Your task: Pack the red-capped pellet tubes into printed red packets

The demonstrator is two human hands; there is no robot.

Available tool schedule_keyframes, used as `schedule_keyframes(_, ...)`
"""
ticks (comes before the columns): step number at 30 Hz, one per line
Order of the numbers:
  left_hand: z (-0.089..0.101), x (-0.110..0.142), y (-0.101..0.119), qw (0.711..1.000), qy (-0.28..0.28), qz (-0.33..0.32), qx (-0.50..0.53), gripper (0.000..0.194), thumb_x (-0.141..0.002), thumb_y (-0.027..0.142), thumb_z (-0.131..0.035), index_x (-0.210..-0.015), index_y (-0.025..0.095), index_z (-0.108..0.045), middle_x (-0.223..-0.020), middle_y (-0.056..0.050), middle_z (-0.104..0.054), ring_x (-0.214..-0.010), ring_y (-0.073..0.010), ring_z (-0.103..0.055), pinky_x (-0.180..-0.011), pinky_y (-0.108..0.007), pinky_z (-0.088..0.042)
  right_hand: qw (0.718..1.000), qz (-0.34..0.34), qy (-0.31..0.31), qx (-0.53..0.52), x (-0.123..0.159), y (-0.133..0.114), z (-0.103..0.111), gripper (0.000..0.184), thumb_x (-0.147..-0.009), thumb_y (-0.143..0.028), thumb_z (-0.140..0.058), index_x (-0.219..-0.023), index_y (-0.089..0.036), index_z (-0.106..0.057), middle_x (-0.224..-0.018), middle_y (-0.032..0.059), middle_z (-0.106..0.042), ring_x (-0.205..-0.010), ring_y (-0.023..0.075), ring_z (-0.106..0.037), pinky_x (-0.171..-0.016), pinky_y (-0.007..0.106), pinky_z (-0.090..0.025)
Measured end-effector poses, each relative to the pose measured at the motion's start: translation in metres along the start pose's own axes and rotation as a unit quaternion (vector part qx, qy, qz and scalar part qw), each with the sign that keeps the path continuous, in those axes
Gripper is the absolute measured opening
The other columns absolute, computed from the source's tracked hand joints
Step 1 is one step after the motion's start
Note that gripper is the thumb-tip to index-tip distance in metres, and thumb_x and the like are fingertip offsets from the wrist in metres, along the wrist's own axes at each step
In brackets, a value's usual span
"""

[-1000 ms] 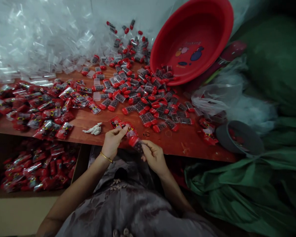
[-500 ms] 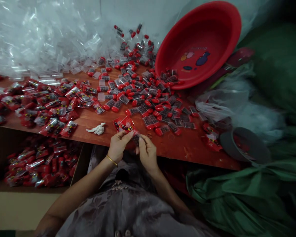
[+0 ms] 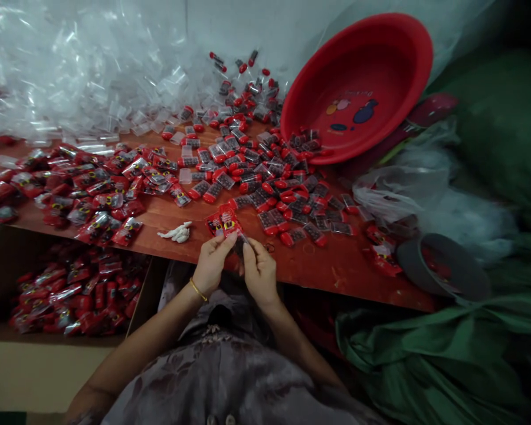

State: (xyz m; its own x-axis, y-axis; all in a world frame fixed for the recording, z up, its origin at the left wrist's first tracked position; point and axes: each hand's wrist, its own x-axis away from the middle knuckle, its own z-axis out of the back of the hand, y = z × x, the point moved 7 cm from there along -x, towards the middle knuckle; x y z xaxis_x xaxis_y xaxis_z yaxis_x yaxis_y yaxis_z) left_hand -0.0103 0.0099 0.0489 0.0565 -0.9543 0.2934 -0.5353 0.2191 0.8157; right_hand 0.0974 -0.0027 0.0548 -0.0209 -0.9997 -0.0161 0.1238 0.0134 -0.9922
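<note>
Left hand [image 3: 211, 264]: fingertips pinched on a small red packet [image 3: 229, 224] at the near table edge, holding it upright, apparently to keep its mouth accessible. Right hand [image 3: 259, 273]: touching the left, fingers pressed together on a small dark item at the packet's lower corner; exact grip hidden.

White scrap [image 3: 177, 232]: at 9 o'clock of the hands, on the wooden table [image 3: 336, 265].

Loose red-capped vials [image 3: 265, 189]: at 12 o'clock, spilled within reach from the tilted red basin [image 3: 358, 88] at 1 o'clock.

Filled packets [image 3: 71, 189]: heaped at 10 o'clock.

Clear bags [image 3: 71, 71]: piled at 11 o'clock.

Box of packets [image 3: 71, 289]: at 8 o'clock, below the table edge.
</note>
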Motion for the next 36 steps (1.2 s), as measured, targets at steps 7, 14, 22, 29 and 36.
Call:
schedule_keyframes(7,-0.001,0.0,-0.013,0.999,-0.022,0.02,-0.014,0.037,-0.063,0.05,-0.073,-0.069,0.014,-0.066,-0.055,0.002,-0.059,-0.041,-0.0071,-0.047,-0.041,-0.021,-0.038,1.0,-0.003,0.002,0.002,0.001,0.002,0.001,0.032,-0.091,-0.042,-0.04,-0.089,-0.018,-0.06,-0.049,-0.0063,-0.046,-0.039,0.0083,-0.043,-0.041,0.02,-0.036)
schedule_keyframes(14,0.001,0.0,-0.005,1.0,0.0,0.009,0.005,0.04,-0.058,0.048,-0.078,-0.069,0.011,-0.068,-0.063,-0.002,-0.065,-0.05,-0.0083,-0.053,-0.045,-0.019,-0.042,0.999,0.035,-0.022,0.026,-0.003,-0.006,-0.006,0.028,-0.09,-0.039,-0.044,-0.096,-0.017,-0.06,-0.051,-0.0059,-0.051,-0.041,0.0088,-0.047,-0.043,0.021,-0.039)
schedule_keyframes(22,-0.007,-0.004,0.012,0.998,0.001,0.057,0.003,0.039,-0.053,0.043,-0.08,-0.071,0.011,-0.064,-0.071,-0.005,-0.069,-0.046,-0.0095,-0.052,-0.033,-0.019,-0.031,0.992,0.009,-0.051,-0.116,-0.001,-0.005,-0.003,0.026,-0.08,-0.036,-0.059,-0.101,-0.021,-0.056,-0.081,-0.0001,-0.066,-0.055,0.0108,-0.061,-0.056,0.025,-0.052)
schedule_keyframes(29,-0.005,0.003,-0.006,0.994,-0.001,0.099,0.04,0.033,-0.052,0.035,-0.083,-0.061,0.013,-0.06,-0.051,0.002,-0.059,-0.047,-0.0075,-0.053,-0.049,-0.018,-0.043,0.998,0.059,0.001,0.01,-0.021,0.007,-0.006,0.027,-0.074,-0.045,-0.064,-0.072,-0.022,-0.05,-0.058,-0.0053,-0.054,-0.049,0.011,-0.054,-0.05,0.024,-0.046)
schedule_keyframes(36,0.1,-0.04,0.096,0.984,0.163,-0.003,0.067,0.028,-0.086,0.042,-0.052,-0.074,0.018,-0.061,-0.086,-0.005,-0.07,-0.083,-0.0149,-0.067,-0.079,-0.028,-0.052,0.863,0.166,0.081,0.47,-0.068,-0.004,0.035,0.037,-0.086,-0.04,-0.052,-0.11,-0.013,-0.059,-0.109,0.0151,-0.064,-0.102,0.0277,-0.053,-0.089,0.042,-0.041)
